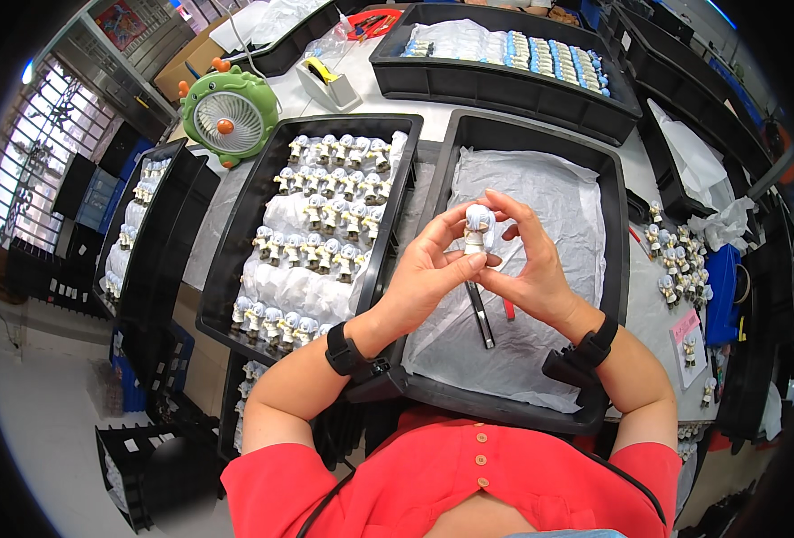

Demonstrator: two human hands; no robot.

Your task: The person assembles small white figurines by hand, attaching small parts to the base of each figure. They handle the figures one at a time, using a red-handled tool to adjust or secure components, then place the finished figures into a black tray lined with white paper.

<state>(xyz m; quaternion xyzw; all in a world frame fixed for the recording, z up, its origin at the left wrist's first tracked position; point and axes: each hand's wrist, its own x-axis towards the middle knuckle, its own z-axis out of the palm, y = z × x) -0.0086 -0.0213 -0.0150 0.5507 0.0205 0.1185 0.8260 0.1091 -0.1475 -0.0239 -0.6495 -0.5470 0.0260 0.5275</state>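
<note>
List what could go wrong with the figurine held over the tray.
1. Both hands, left and right, pinch the small figurine only at the fingertips; it may slip and drop onto the paper-lined tray.
2. A dark tool and a red pen lie right below; a fall could strike them.
3. The left forearm sits near the filled tray; a nudge might topple its figurines.

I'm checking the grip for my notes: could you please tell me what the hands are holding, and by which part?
Both hands, left hand and right hand, hold one small white figurine; the fingers pinch its body and lower part, leaving its head showing.
</note>
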